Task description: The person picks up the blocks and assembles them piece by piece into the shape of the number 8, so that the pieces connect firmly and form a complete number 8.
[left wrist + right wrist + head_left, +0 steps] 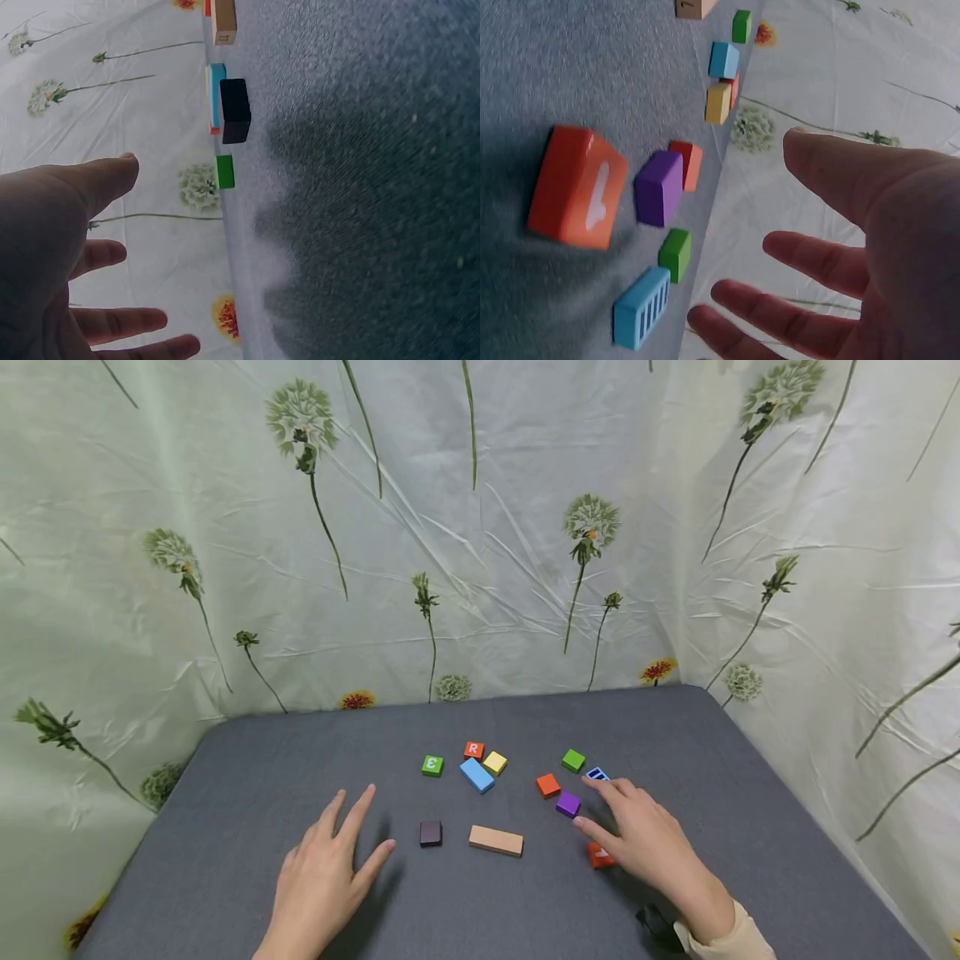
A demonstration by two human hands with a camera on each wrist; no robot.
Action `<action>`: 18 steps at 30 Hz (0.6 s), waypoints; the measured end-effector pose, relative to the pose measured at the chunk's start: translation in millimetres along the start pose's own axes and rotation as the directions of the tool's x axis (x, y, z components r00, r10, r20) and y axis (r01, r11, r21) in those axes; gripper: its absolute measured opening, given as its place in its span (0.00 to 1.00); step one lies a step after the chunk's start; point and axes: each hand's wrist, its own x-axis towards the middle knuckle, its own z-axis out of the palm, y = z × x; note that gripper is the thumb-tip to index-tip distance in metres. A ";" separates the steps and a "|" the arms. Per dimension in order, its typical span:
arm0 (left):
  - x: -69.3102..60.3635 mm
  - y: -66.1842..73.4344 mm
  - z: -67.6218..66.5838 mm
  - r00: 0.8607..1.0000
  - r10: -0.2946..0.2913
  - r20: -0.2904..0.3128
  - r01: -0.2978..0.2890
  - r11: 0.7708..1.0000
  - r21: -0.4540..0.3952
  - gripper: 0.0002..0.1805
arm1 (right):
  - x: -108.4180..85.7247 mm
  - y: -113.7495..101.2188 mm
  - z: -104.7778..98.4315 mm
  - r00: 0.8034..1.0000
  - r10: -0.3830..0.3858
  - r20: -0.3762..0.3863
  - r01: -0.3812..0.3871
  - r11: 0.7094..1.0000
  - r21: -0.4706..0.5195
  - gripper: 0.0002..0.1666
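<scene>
My left hand [322, 877] hovers over the left front of the table, fingers spread and holding nothing. To its right lies a dark block [431, 833], and beyond that a long tan block [496, 841]. My right hand [652, 839] is above the right-hand blocks, its fingers extended. A red block with a white mark [581, 187] lies below this hand, partly covered in the head view. Near its fingertips are a purple block [567, 803], an orange-red block [547, 786], a green block [573, 760] and a striped blue block [641, 309]. The right wrist view shows the fingers apart from them.
At the back middle, a blue block [477, 775], a yellow block [495, 763] and a red block marked R [473, 750] lie close together. A marked green block [432, 766] sits left of them. Flower-printed cloth [510, 568] surrounds the grey table [300, 760]. A black object [658, 928] is by the right sleeve.
</scene>
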 end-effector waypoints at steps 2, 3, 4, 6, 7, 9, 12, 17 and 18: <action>-0.9 0.9 1.0 1.000 -0.001 -0.003 0.001 1.000 -0.018 0.42 | 2.4 -3.7 1.9 1.000 0.008 0.011 -0.008 1.000 0.014 0.36; -1.1 1.6 1.5 1.000 -0.004 0.000 0.004 1.000 -0.027 0.42 | 3.5 -5.2 3.1 1.000 0.008 0.015 -0.009 1.000 0.026 0.35; -1.4 2.3 1.7 1.000 -0.008 0.005 0.008 0.999 -0.036 0.41 | 4.2 -6.5 4.6 1.000 0.007 0.014 -0.008 0.999 0.038 0.34; -2.3 3.5 2.1 1.000 -0.019 0.014 0.020 0.998 -0.053 0.41 | 5.5 -9.1 7.1 1.000 0.001 0.014 -0.002 0.998 0.060 0.32; -2.4 4.1 2.3 0.999 -0.026 0.025 0.027 0.998 -0.059 0.40 | 6.2 -10.1 8.4 1.000 -0.003 0.014 0.002 0.998 0.070 0.31; -2.6 4.8 2.8 0.999 -0.034 0.042 0.037 0.997 -0.070 0.40 | 8.3 -11.9 11.1 1.000 -0.020 0.020 0.017 0.994 0.104 0.30; -2.9 5.0 3.1 0.997 -0.043 0.066 0.048 0.996 -0.081 0.39 | 11.7 -14.5 15.2 0.998 -0.055 0.032 0.049 0.986 0.158 0.28; -5.4 4.8 4.5 0.995 -0.043 0.088 0.052 0.993 -0.106 0.37 | 16.9 -18.4 21.8 0.990 -0.136 0.046 0.123 0.967 0.225 0.26; -6.4 4.8 5.0 0.995 -0.045 0.090 0.055 0.992 -0.115 0.36 | 17.9 -19.3 23.2 0.987 -0.152 0.049 0.137 0.962 0.235 0.26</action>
